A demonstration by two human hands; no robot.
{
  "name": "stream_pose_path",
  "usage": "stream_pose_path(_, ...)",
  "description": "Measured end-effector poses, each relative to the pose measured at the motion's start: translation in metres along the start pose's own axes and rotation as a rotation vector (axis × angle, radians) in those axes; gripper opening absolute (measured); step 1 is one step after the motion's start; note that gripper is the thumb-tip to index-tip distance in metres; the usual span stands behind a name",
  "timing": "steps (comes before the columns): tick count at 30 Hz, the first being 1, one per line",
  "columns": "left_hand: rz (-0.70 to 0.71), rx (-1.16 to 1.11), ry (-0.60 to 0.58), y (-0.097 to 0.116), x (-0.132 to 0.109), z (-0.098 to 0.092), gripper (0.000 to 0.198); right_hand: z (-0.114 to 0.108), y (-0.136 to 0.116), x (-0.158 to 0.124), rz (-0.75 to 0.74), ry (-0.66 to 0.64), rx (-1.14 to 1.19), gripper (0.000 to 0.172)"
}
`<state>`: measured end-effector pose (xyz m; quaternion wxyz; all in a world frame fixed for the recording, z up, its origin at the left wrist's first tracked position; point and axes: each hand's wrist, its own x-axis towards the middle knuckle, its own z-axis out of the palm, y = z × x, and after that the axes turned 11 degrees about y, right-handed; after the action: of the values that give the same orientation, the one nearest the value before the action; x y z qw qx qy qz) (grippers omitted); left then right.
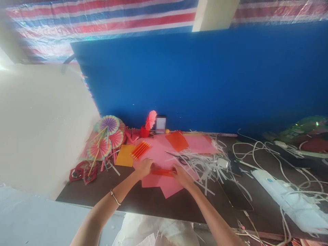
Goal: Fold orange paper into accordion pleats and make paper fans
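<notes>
A narrow folded strip of red-orange paper (162,172) lies over pink paper sheets (166,188) near the front of the dark table. My left hand (145,168) has its fingers closed at the strip's left end. At the other end my right hand (181,176) pinches the strip. Just beyond my left hand is a pleated orange paper (140,151), beside a yellow-orange sheet (124,155). Farther back, a flat red-orange sheet (177,141) rests on the pink paper. Scissors (182,159) lie to the right, partly among white paper strips (205,167).
Round paper fans (107,126) stand at the left, above a crumpled red wrapper (84,171). A red cup (145,131) with a pink fan and a phone-like screen (161,125) stand by the blue panel (194,82). White cables (256,150) and a power strip (266,181) cover the right.
</notes>
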<state>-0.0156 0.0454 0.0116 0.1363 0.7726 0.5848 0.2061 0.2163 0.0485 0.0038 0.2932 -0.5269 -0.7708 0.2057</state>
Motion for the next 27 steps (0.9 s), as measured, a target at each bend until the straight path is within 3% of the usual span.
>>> stream_pose_path(5, 0.117, -0.281, -0.056, -0.004, 0.0, 0.003, 0.021, -0.005, 0.002, -0.008, 0.045, 0.047, 0.11, 0.005)
stream_pose_path(9, 0.095, -0.464, -0.082, -0.003, 0.0, 0.0, 0.022, -0.011, 0.006, -0.01, 0.093, 0.03, 0.248, 0.014)
stream_pose_path(15, 0.113, -0.341, 0.003, 0.002, -0.002, -0.009, 0.018, -0.017, 0.005, -0.011, 0.063, -0.004, 0.372, 0.018)
stream_pose_path(20, 0.2, -0.189, 0.001, 0.012, -0.005, -0.019, 0.019, -0.02, -0.001, -0.013, -0.015, 0.067, 0.366, 0.015)
stream_pose_path(27, 0.332, -0.177, 0.053, 0.031, -0.005, -0.013, 0.023, -0.035, -0.017, -0.015, -0.107, 0.131, 0.274, 0.016)
